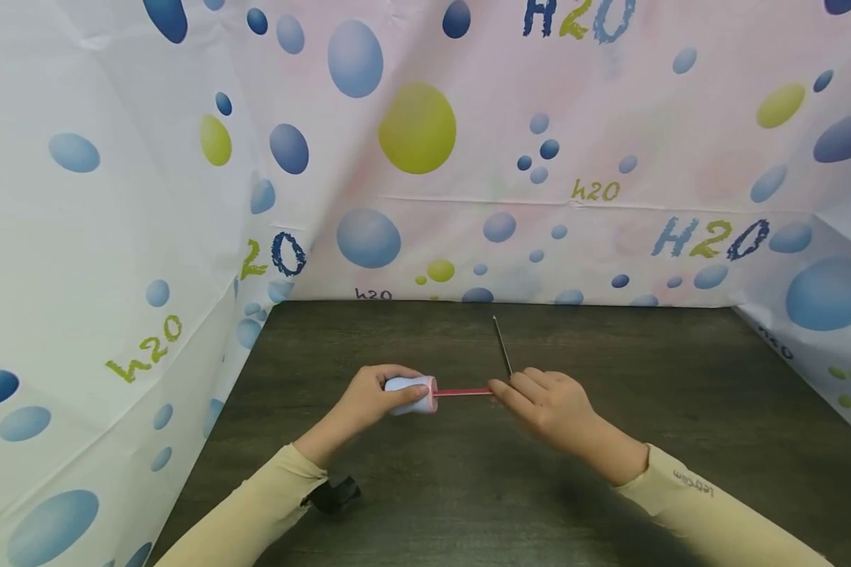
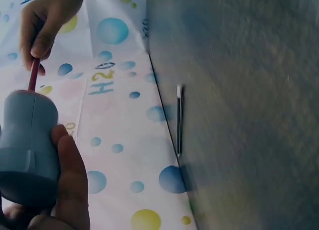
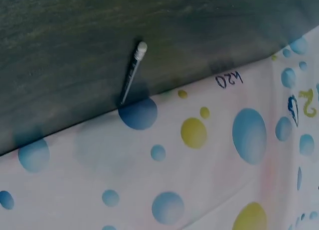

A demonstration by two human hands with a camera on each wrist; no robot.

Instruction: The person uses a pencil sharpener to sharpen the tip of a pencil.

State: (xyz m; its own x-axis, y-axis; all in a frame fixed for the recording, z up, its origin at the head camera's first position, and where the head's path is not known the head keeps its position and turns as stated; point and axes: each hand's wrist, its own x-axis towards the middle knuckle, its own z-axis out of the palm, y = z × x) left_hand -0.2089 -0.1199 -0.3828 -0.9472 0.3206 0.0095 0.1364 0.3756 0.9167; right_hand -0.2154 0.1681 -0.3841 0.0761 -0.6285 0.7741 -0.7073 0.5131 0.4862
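Observation:
My left hand (image 1: pixel 364 396) grips a whitish, barrel-shaped pencil sharpener (image 1: pixel 406 383) lying sideways, thumb across its front. Its pink-rimmed end faces right. A red pencil (image 1: pixel 464 392) runs straight into that end, and the right hand (image 1: pixel 549 408) pinches the pencil's other end. In the left wrist view the sharpener (image 2: pixel 31 125) looks grey-blue and narrows at the middle, with my left fingers (image 2: pixel 71 177) along its side. The pencil's tip is hidden inside the sharpener. The right wrist view shows neither hand.
A dark pencil with a whitish end (image 3: pixel 130 75) lies on the dark wooden table (image 1: pixel 645 370) near its back edge, beyond the right hand. A white sheet with blue and green dots (image 1: pixel 503 94) stands behind the table and along both sides. A black strap piece (image 1: pixel 335 494) hangs by the left sleeve.

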